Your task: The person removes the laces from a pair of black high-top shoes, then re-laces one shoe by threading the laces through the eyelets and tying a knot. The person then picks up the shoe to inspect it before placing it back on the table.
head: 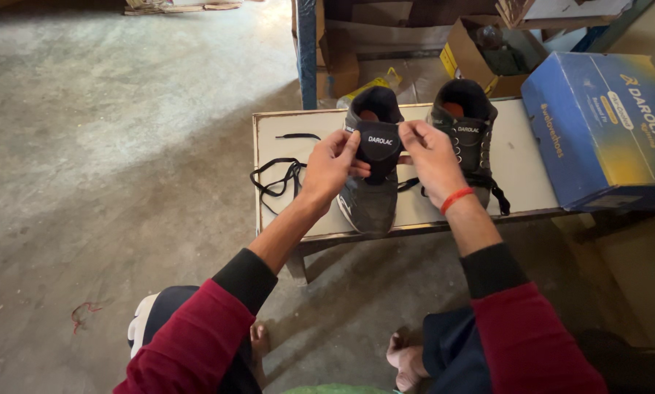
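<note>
Pinching shoe tongue (379,148) between left hand (330,166), right hand (431,157).

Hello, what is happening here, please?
A seated person works on a dark sports shoe on a low white table. The left hand and right hand each pinch a side of its tongue, pulled up. This shoe has no lace; a loose black lace lies to its left. A second shoe, laced, stands beside a blue shoebox.
</note>
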